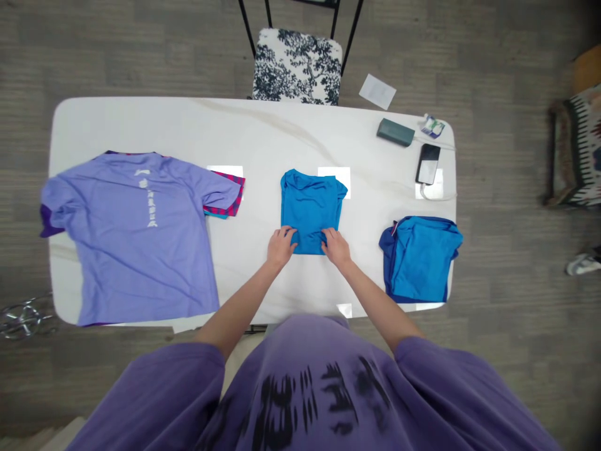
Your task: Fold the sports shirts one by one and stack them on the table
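Note:
A blue folded T-shirt (312, 203) lies in the middle of the table, in front of me. My left hand (282, 246) is at its lower left corner, fingers curled onto the fabric. At the lower right corner my right hand (336, 247) grips the cloth the same way. To the left, a lavender T-shirt (150, 250) with white lettering is spread flat over other garments, with a red and navy checked sleeve (238, 197) showing beneath. On the right sits a stack of folded blue shirts (422, 260), light blue over dark blue.
The white table (263, 134) carries a dark green case (395, 132), a phone (427, 164) with a white cable and a small crumpled packet (432, 126) at the far right. Beyond the far edge stands a chair with a patterned seat (298, 66). A paper sheet (377, 91) lies on the floor.

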